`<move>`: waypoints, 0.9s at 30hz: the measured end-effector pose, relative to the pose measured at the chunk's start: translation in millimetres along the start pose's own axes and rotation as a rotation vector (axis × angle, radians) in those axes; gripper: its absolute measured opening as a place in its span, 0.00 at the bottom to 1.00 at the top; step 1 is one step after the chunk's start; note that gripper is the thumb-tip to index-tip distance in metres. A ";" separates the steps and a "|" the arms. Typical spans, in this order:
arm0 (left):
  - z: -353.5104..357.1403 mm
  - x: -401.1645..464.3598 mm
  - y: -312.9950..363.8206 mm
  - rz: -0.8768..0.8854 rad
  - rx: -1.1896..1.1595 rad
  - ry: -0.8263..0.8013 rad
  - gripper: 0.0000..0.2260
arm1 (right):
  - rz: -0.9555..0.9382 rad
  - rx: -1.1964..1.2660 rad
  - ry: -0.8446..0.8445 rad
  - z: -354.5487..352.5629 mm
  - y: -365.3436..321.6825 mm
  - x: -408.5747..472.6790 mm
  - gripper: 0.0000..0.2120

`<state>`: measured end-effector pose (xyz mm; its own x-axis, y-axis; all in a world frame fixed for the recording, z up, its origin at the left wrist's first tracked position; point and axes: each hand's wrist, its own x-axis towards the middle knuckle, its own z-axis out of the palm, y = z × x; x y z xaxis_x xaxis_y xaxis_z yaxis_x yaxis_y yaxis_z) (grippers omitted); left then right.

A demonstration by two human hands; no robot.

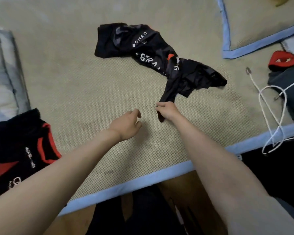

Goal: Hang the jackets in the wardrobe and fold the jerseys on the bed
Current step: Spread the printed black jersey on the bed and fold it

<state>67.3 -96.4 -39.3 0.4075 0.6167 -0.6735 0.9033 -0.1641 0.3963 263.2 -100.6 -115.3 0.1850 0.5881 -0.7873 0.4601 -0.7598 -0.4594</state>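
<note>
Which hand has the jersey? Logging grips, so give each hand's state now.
Left hand: open, fingers loosely curled, holding nothing.
Right hand: gripping an end of the crumpled black jersey.

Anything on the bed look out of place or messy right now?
The black jersey lies crumpled and twisted mid-bed, one end pinched by the right hand. The left hand holds nothing. White wire hangers lie tangled at the bed's right edge, partly overhanging it.

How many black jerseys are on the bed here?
2: a crumpled jersey mid-bed, one end gripped by the right hand, and a flat jersey at the left edge. Others may lie out of frame.
</note>
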 end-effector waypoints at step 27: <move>-374.6 -321.9 77.5 0.619 -0.847 0.878 0.11 | -1.059 0.296 0.225 -97.3 -283.7 -377.5 0.39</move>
<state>-44.0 -19.3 441.9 0.2064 0.9486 0.2399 0.1188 -0.2677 0.9561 147.3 -80.1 352.2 -0.0101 0.9906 0.1368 0.2594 0.1347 -0.9563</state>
